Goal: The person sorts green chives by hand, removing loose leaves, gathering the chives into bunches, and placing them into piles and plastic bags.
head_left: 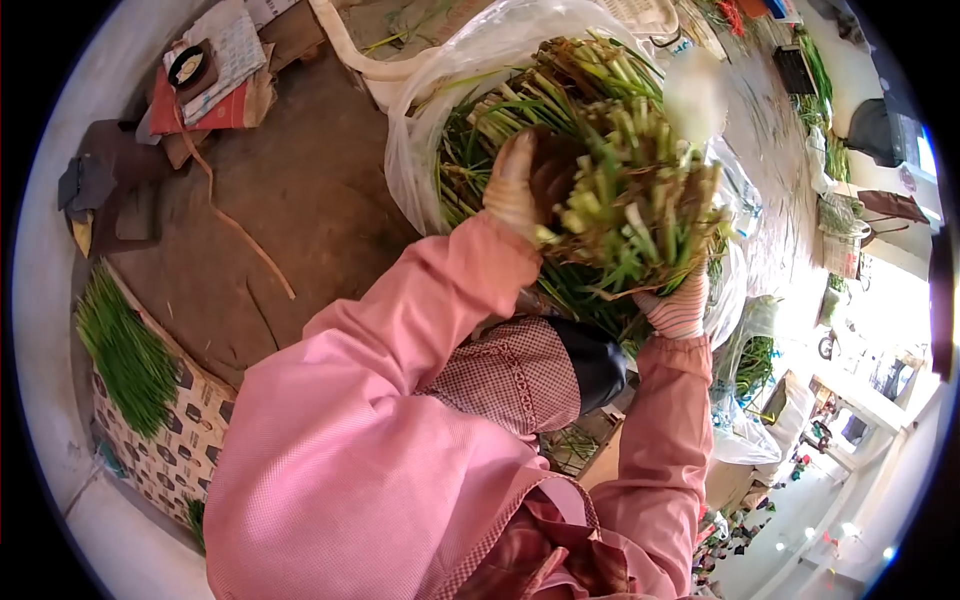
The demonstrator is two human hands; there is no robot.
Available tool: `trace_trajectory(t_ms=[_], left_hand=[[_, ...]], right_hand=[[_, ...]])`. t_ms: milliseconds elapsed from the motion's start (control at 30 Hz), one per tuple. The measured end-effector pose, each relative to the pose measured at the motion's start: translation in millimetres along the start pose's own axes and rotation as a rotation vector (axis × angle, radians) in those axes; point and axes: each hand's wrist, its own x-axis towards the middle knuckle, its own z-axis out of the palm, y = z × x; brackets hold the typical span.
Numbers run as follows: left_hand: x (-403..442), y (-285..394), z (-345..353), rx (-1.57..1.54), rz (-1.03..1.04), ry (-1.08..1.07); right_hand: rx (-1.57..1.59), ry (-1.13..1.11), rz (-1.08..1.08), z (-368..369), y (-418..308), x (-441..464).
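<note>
A thick bundle of green stalks [640, 200] with pale cut ends and brownish dry leaves is between my two gloved hands. My left hand [515, 190], in a striped glove with a dark palm, is closed against the bundle's left side. My right hand [682, 305], in a striped glove, grips its lower right side, with the fingers partly hidden under the stalks. Behind and below the bundle, a clear plastic bag [408, 150] stands open, with more green stalks [560, 85] inside.
Green leaves [125, 350] lie on a patterned surface [165, 440] at the left. A red item with cloth [225, 60] and a small round container [190, 68] are at the upper left. A pale curved frame [350, 50] stands beside the bag. More bags [750, 440] are at the right.
</note>
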Motion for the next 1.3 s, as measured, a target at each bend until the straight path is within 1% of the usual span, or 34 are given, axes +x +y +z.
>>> trace_trajectory(t_ms=[33, 67, 100, 133, 167, 200, 267, 300, 333, 400, 433, 467, 533, 567, 600, 667, 700, 733, 767, 800, 867, 900, 933, 967, 1000, 1033, 1067, 1100, 1133, 1200, 1267, 1300], left_hand=[[11.4, 5.3, -0.8, 0.236, 0.112, -0.126], [12.8, 2.4, 0.3, 0.143, 0.038, -0.231], [14.4, -0.2, 1.8, 0.057, -0.045, -0.328], [-0.2, 9.7, 30.6, -0.360, -0.315, -0.383], [21.5, 11.0, 14.4, -0.398, -0.464, -0.455], [16.0, 10.5, 22.6, -0.444, -0.420, -0.423], [16.4, 7.2, 25.3, -0.301, -0.328, -0.306], [23.0, 8.1, 16.9, -0.448, -0.450, -0.335], [20.6, 10.8, 20.5, -0.515, -0.464, -0.326], [34.6, 10.8, 11.8, -0.778, -0.972, -0.611], [46.3, 3.3, -1.5, -0.766, -0.793, -0.577], [48.5, 9.2, -0.6, -0.692, -0.894, -0.543], [41.8, 6.0, 2.4, -0.706, -0.690, -0.382], [52.1, 6.3, -5.1, -0.730, -0.808, -0.646], [57.9, 4.7, -14.9, -0.710, -0.875, -0.685], [47.5, 10.1, -8.7, -0.659, -0.995, -0.755], [36.0, 14.3, -0.2, -0.629, -1.050, -0.786], [42.7, 10.8, -5.7, -0.694, -1.099, -0.893], [46.1, 17.8, -14.5, -0.538, -1.078, -0.896], [48.9, 24.4, -23.1, -0.380, -1.053, -0.898], [36.1, 26.9, -34.6, -0.375, -0.998, -0.926], [29.9, 27.4, -39.4, -0.390, -0.955, -0.952], [1.6, 29.3, -25.8, -0.451, -0.937, -0.889], [-18.2, 35.6, -16.8, -0.195, -0.668, -0.710], [-38.0, 41.9, -7.8, 0.133, -0.453, -0.503], [-49.2, 45.7, -6.5, 0.181, -0.458, -0.471], [-59.1, 48.8, -5.1, 0.227, -0.459, -0.438], [-57.7, 56.2, -12.2, 0.411, -0.440, -0.598], [-66.4, 61.0, -16.7, 0.508, -0.442, -0.580], [-84.5, 66.1, -20.6, 0.761, -0.423, -0.654], [-123.7, 77.6, -11.2, 0.819, -0.583, -0.693], [-138.7, 74.3, -12.0, 0.836, -0.547, -0.806]], right_hand=[[0.219, 0.029, 0.068, 11.5, 1.9, -2.6], [0.224, 0.033, 0.064, 14.7, 6.3, -1.5], [-0.661, 0.037, -0.378, 15.7, 10.9, -2.3], [-1.553, 0.040, -0.800, 16.0, 14.2, -3.7], [-1.600, 0.020, -0.807, 18.1, 12.3, -1.8], [-1.699, 0.063, -0.815, 21.5, 11.5, -2.0], [-1.810, 0.083, -0.745, 32.2, 3.7, -7.3], [-1.908, 0.118, -0.705, 35.0, 1.0, -11.3], [-1.991, 0.185, -0.621, 47.7, -5.3, -21.5], [-1.953, 0.254, -0.632, 57.9, -14.3, -44.8], [-1.835, 0.276, -0.740, 67.6, -16.9, -66.2], [-1.724, 0.284, -0.896, 72.1, -15.0, -83.1], [-1.209, 0.289, -0.789, 60.7, 29.6, -106.4], [-0.912, 0.140, -0.397, 68.2, 42.0, -109.3], [-0.587, -0.012, -0.027, 79.6, 56.1, -111.7], [-0.070, -0.171, 0.075, 86.9, 96.4, -104.0], [-0.047, -0.159, 0.053, 96.7, 104.5, -99.2], [0.288, -0.216, -0.016, 106.8, 109.4, -91.6], [0.623, -0.275, -0.085, 109.6, 113.8, -82.9], [0.663, -0.396, -0.065, 89.6, 128.9, -65.7], [0.801, -0.298, -0.158, 100.7, 120.3, -66.3], [0.831, -0.257, -0.165, 101.0, 121.6, -66.5], [0.848, -0.250, -0.176, 104.2, 123.7, -71.7], [0.844, -0.164, -0.169, 107.7, 125.0, -78.5], [0.840, -0.077, -0.161, 110.7, 127.4, -83.5], [0.850, -0.175, -0.183, 108.4, 132.2, -87.6], [0.871, -0.194, -0.197, 106.4, 134.9, -93.3], [0.928, -0.201, -0.203, 104.0, 138.3, -97.4], [0.981, -0.211, -0.208, 102.8, 141.0, -100.4], [0.938, -0.108, -0.257, 105.8, 144.4, -106.5], [0.938, -0.126, -0.133, 98.2, 159.9, -110.8], [0.862, -0.214, -0.108, 94.2, 160.8, -119.6]])
